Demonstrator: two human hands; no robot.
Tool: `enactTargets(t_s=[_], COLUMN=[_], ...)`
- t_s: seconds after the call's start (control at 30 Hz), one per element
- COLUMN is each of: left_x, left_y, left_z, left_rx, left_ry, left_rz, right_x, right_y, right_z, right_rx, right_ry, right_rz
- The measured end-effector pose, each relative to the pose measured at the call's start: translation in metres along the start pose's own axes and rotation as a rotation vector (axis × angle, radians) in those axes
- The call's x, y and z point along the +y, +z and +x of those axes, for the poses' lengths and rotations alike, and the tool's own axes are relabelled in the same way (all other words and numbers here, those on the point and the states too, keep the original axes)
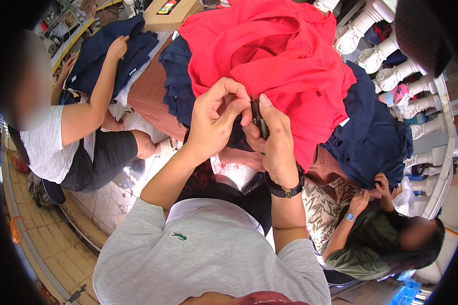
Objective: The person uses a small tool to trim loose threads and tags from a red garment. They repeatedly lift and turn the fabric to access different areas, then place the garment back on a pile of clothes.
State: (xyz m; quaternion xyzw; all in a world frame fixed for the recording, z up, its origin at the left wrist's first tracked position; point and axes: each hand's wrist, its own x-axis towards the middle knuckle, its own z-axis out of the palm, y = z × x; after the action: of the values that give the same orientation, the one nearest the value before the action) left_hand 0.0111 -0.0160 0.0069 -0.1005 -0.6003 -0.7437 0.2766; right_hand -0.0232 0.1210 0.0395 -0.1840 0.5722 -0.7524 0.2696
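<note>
My right hand (279, 141), with a dark watch on its wrist, is closed around small dark thread snips (259, 121), their tips pointing up and away from me. Beside the tips, my left hand (216, 122) is closed in a pinch, thumb against fingers. Whatever sits in that pinch is too small to make out. Just beyond both hands, a bright red garment (275, 56) lies in a loose, rumpled heap on top of dark navy cloth.
Navy garments (366, 132) pile up at the right, where a person in dark green (364, 244) handles them. Another person (46, 147) at the left works on navy cloth (107, 51). A cardboard box (170, 15) stands at the back; white ornate balusters (387, 51) line the right.
</note>
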Motion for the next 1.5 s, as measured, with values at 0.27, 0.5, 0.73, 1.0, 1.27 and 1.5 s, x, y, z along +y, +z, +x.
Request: enactTargets(t_s=[0.27,0.5,0.73,1.0,1.27,1.5], left_x=[0.000,-0.013,-0.010,-0.019,-0.017,-0.008], left_y=[0.001,-0.010,0.010,0.007,0.004,0.010], left_z=[0.002,-0.001,-0.006,-0.010,-0.019,-0.027], left_rx=[0.001,-0.051,0.028,0.152,0.169,0.233], left_ry=[0.050,0.121,0.234,0.273,0.179,-0.044], left_rz=[0.084,-0.106,0.059,0.102,0.085,-0.055], right_x=[0.007,0.013,0.018,0.013,0.014,0.017], right_y=[0.000,-0.009,-0.018,-0.016,-0.003,-0.007], right_z=[0.009,-0.003,-0.025,-0.033,-0.033,-0.036], right_rx=[0.008,-0.123,0.007,0.057,0.057,0.121], right_ry=[0.021,0.038,-0.028,-0.131,-0.281,-0.222], right_rz=[0.039,0.128,-0.043,-0.148,-0.410,-0.307])
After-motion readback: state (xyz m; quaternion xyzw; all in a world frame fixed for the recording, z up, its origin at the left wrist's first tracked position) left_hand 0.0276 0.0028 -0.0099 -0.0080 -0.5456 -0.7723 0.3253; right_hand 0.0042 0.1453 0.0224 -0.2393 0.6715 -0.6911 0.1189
